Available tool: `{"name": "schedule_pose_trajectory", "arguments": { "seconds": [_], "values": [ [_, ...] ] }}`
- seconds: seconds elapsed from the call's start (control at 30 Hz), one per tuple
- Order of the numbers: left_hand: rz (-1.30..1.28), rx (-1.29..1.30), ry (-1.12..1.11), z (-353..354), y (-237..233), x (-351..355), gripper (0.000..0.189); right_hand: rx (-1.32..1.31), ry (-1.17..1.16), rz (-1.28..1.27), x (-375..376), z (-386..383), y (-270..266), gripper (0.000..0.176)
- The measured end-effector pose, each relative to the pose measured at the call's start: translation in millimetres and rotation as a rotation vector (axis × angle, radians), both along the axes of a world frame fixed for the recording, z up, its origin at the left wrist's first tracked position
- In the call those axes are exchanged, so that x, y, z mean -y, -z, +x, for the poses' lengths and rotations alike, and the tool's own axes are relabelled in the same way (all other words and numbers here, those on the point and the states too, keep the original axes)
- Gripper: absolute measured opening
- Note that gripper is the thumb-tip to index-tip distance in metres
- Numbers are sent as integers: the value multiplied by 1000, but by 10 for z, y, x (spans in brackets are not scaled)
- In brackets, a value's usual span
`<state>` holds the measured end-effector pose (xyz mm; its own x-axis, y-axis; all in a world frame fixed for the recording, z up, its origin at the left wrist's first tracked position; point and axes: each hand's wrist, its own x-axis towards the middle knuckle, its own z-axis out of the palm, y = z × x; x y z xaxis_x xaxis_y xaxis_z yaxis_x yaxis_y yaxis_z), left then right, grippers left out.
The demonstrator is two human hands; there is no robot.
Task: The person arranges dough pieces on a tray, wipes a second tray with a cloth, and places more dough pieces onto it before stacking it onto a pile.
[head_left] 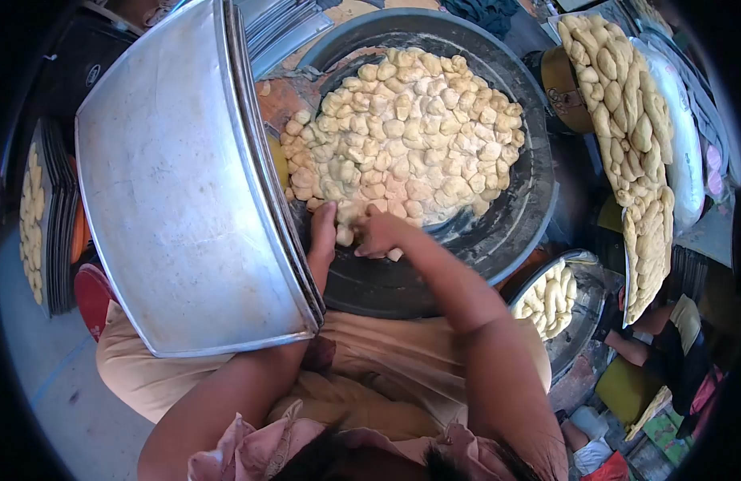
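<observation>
A large black round tub holds a heap of small dough balls dusted with flour. At the heap's near edge is my right hand, its fingers curled around a piece of dough that peeks out below them. My left hand is just to the left, its visible part stretched out and pointing up beside the heap. One dough ball sits between the two hands. A stack of metal trays rises over my left forearm and hides part of it.
Twisted dough pieces cover a long tray at the right. A bowl of dough strips stands near my right knee. More stacked trays with dough pieces are at far left. Another person's arm shows at lower right.
</observation>
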<state>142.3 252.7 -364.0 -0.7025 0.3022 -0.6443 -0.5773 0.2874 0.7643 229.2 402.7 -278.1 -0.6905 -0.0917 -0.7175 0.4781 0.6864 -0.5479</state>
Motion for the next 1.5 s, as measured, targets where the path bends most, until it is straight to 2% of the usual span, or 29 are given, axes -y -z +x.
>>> {"name": "schedule_pose_trajectory", "arguments": {
  "seconds": [0.07,0.1,0.17,0.2,0.3,0.37,0.43,0.5,0.57,0.6,0.63,0.67,0.7,0.77,0.8,0.83,0.87,0.9,0.93,0.97,1.07,1.1,1.17,1.2,1.23,1.27,1.33,1.37,1.5],
  "values": [
    [-90,-304,335,94,404,99,30,23,-15,-134,-424,-64,86,69],
    [-75,-399,426,136,393,155,29,-103,296,-3,-630,-24,118,62],
    [-44,-593,618,203,107,201,29,-345,572,398,-1000,-197,424,59],
    [-30,-459,668,156,-7,174,29,-440,677,634,-1007,-269,335,73],
    [-12,-42,362,45,312,236,32,-348,653,744,-457,-563,692,73],
    [-24,-155,182,-98,214,226,39,-413,559,585,159,-620,918,75],
    [38,-136,45,-238,323,276,53,-177,63,459,343,-504,234,75],
    [117,-64,-63,-179,-49,111,61,-299,-252,318,379,-132,372,74],
    [-105,-531,321,20,101,128,67,-440,-215,158,88,417,561,72],
    [-216,-766,513,105,263,184,70,-422,-146,283,-145,667,511,69],
    [25,-796,576,187,458,292,73,17,-5,311,-418,577,68,69],
    [5,-742,824,176,146,244,64,-136,207,686,-633,966,585,67],
    [-18,-668,1075,182,-203,203,56,54,539,575,-892,1114,445,77],
    [99,-595,1103,197,-78,243,40,-4,1084,969,-1054,1316,728,78],
    [163,-562,1114,187,-13,224,33,77,1161,888,-994,1229,775,79],
    [12,-554,916,149,-58,181,30,152,1233,807,-873,1083,864,80],
    [-132,-536,711,110,-106,162,28,-326,1440,698,-566,995,1398,85],
    [-272,-511,502,58,-148,128,27,-5,1298,709,-183,785,1654,84],
    [-294,-425,412,-87,33,160,32,35,1451,485,238,414,1036,90],
    [-322,-337,330,-197,229,226,37,207,1115,593,618,198,885,90],
    [-58,-429,146,-122,381,194,44,-28,735,423,1042,-66,131,75],
    [-90,-511,214,-156,404,201,52,-82,734,330,966,-41,20,70],
    [86,-301,96,-98,119,91,51,-193,732,134,717,14,-102,62],
    [15,-321,240,-13,60,56,53,-554,701,451,579,289,702,54],
    [-51,-616,496,94,-110,30,55,-419,1048,396,274,409,511,50],
    [-116,-950,681,198,-309,-3,61,-561,1148,613,10,604,629,52],
    [44,-757,854,378,-200,71,58,33,1481,362,-300,891,507,56],
    [123,-561,886,372,-283,38,56,132,1428,311,-211,919,641,56],
    [-28,-280,416,156,-67,167,45,132,1227,328,460,652,1503,73]
  ]
}}
